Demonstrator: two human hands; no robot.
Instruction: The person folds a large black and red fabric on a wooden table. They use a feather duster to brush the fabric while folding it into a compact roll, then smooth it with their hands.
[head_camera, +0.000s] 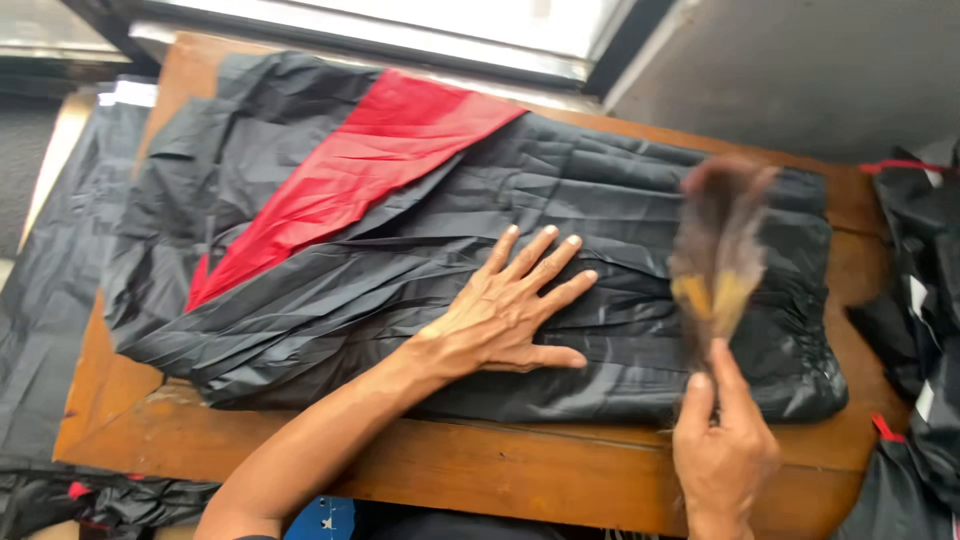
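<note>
Fingers of the left hand (505, 315) lie spread flat on a black-and-red folded garment (420, 250) on the wooden table (500, 475). The right hand (722, 450) pinches a blurred feather brush (718, 255) above the cloth.

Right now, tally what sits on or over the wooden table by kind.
Black and red garment on the wooden table: 1
Feather brush, blurred: 1
Hands: 2, left hand flat on the garment, right hand gripping the brush
Total: 4
</note>
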